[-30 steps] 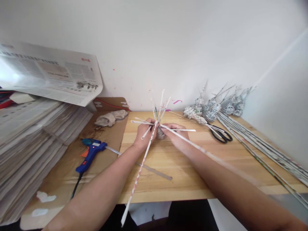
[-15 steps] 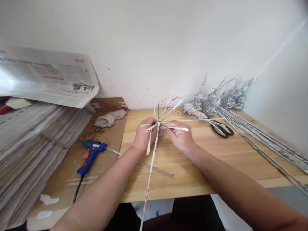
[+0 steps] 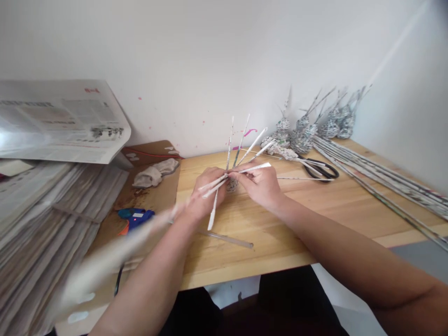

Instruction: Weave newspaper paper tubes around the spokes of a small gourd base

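Woven paper piece [image 3: 232, 185]: between both hands, over the worktop [image 3: 266, 256]
Paper spokes [image 3: 251, 148]: could crease if squeezed too hard
Long strip [image 3: 119, 252]: blurred over the left wrist, could snag the glue gun [image 3: 138, 216] if swung low
Grip: left hand [image 3: 210, 187] curled closed around the piece, right hand [image 3: 261, 185] pinching at the spokes' base
Forearms: angled inward, meeting ahead

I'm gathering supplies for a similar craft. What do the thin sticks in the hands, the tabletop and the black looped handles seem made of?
Thin sticks: probably rolled paper, matte; whitish, some with dark print-like specks.
Tabletop: wood or wood-look board, smooth; pale grain bands show.
Black looped handles: perhaps plastic or coated metal; evenly dark, smooth-looking.
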Available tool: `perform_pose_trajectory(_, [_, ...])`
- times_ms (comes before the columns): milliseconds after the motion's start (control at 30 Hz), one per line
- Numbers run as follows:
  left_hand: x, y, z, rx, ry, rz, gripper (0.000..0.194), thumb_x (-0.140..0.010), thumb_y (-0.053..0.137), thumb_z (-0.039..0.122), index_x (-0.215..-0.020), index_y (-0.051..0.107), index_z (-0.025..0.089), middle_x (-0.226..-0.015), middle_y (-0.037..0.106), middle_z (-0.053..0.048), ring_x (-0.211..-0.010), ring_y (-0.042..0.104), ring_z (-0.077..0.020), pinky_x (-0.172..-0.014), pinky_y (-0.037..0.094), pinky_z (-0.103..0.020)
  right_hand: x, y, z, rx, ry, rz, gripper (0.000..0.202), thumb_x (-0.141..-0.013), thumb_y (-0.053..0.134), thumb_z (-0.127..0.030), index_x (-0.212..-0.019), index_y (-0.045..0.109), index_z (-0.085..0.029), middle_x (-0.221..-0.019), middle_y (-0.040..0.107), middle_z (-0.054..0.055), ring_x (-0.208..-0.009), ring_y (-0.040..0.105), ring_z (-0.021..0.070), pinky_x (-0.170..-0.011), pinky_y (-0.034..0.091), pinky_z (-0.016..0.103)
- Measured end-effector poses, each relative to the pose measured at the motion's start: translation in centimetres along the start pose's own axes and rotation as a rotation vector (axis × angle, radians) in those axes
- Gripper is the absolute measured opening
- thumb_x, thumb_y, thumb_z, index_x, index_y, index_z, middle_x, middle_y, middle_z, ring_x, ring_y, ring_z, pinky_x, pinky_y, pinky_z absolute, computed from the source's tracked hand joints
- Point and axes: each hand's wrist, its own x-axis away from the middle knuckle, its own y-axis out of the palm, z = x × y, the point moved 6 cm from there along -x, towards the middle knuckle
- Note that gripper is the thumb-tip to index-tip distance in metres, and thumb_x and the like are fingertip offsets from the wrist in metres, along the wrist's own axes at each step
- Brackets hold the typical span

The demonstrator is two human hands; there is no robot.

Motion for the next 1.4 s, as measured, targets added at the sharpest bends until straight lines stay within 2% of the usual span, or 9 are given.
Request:
perform_pose_trajectory(300, [0.5, -0.4, 0.2, 0.091, -0.235, 0.098, 0.006, -0.078, 0.060, 0.015, -0.073, 0.062, 0.018, -0.071, 0.060, -0.001, -0.066, 0.055, -0.0154, -0.063, 0.041, -0.026, 0.5, 0.4, -1.1, 0.020, -0.161, -0.020, 0.011, -0.088, 0.070, -0.025, -0.084, 0.080, -0.023, -0.080, 0.076, 0.003, -0.076, 0.069, 0.0179, -0.073, 0.054, 0.031])
perform_pose_trajectory(467, [0.3, 0.0, 0.8, -0.023, -0.125, 0.064, 0.010, -0.083, 0.054, 0.016, -0.075, 0.059, 0.019, -0.075, 0.061, -0.004, -0.074, 0.056, -0.0191, -0.070, 0.044, -0.030, 0.5, 0.2, -1.5, 0.046, -0.192, -0.017, 0.011, -0.088, 0.069, -0.024, -0.085, 0.079, -0.022, -0.079, 0.077, 0.003, -0.075, 0.068, 0.0172, -0.074, 0.052, 0.030])
perform_pose_trajectory(600, [0.0, 0.1, 1.0, -0.008, -0.049, -0.006, 0.009, -0.083, 0.056, 0.017, -0.086, 0.064, 0.018, -0.082, 0.067, -0.007, -0.079, 0.060, -0.0211, -0.075, 0.046, -0.033, 0.1, -0.2, -0.7, 0.043, -0.080, 0.006, 0.011, -0.088, 0.069, -0.024, -0.084, 0.079, -0.021, -0.082, 0.077, 0.003, -0.079, 0.070, 0.0179, -0.075, 0.052, 0.029])
perform_pose_trajectory(700, [0.1, -0.1, 0.7, 0.048, -0.089, 0.005, 0.007, -0.083, 0.061, 0.022, -0.087, 0.066, 0.020, -0.084, 0.070, -0.005, -0.080, 0.062, -0.0204, -0.077, 0.047, -0.032, -0.1, -0.1, -0.5, -0.022, 0.003, -0.036, 0.012, -0.089, 0.068, -0.023, -0.083, 0.078, -0.021, -0.087, 0.078, 0.003, -0.082, 0.071, 0.0176, -0.077, 0.051, 0.028])
perform_pose_trajectory(767, [0.3, -0.3, 0.2, 0.089, -0.127, 0.048, 0.008, -0.086, 0.060, 0.025, -0.083, 0.067, 0.022, -0.080, 0.070, -0.003, -0.079, 0.062, -0.0195, -0.077, 0.047, -0.031, -0.2, -0.1, -0.6, -0.045, 0.026, -0.079, 0.013, -0.090, 0.067, -0.026, -0.085, 0.078, -0.020, -0.084, 0.078, 0.002, -0.076, 0.070, 0.0159, -0.071, 0.049, 0.026])
perform_pose_trajectory(900, [0.6, -0.1, -1.2, 0.202, -0.207, 0.041, 0.012, -0.089, 0.060, 0.028, -0.084, 0.070, 0.023, -0.083, 0.072, -0.002, -0.083, 0.064, -0.0192, -0.079, 0.048, -0.032, -0.5, -0.4, -0.5, 0.152, 0.065, -0.150, 0.018, -0.084, 0.074, -0.034, -0.077, 0.073, -0.017, -0.069, 0.072, 0.002, -0.060, 0.061, 0.0137, -0.058, 0.039, 0.025])
perform_pose_trajectory(967, [0.5, 0.0, -1.9, 0.277, -0.246, 0.021, 0.013, -0.089, 0.061, 0.028, -0.083, 0.071, 0.022, -0.086, 0.074, -0.003, -0.084, 0.066, -0.0198, -0.080, 0.049, -0.033, -0.6, -0.3, -0.1, 0.223, 0.098, -0.206, 0.015, -0.079, 0.078, -0.031, -0.077, 0.072, -0.017, -0.070, 0.071, 0.002, -0.062, 0.061, 0.0142, -0.058, 0.038, 0.026])
perform_pose_trajectory(1133, [0.4, 0.0, -2.2, 0.321, -0.250, -0.008, 0.012, -0.085, 0.067, 0.032, -0.082, 0.072, 0.022, -0.090, 0.075, -0.004, -0.088, 0.067, -0.0209, -0.084, 0.052, -0.035, -0.9, 0.0, 1.1, 0.184, 0.204, -0.269, 0.003, -0.082, 0.072, -0.017, -0.079, 0.074, -0.018, -0.074, 0.073, 0.002, -0.067, 0.063, 0.0149, -0.062, 0.040, 0.026])
perform_pose_trajectory(1400, [0.4, -0.3, -1.8, 0.351, -0.197, 0.009, 0.013, -0.085, 0.069, 0.033, -0.087, 0.076, 0.022, -0.090, 0.076, -0.007, -0.089, 0.069, -0.0226, -0.087, 0.054, -0.040, -1.2, 0.4, 0.8, 0.375, 0.024, -0.327, 0.015, -0.086, 0.062, -0.014, -0.088, 0.077, -0.016, -0.086, 0.075, 0.010, -0.081, 0.067, 0.0225, -0.070, 0.042, 0.030])
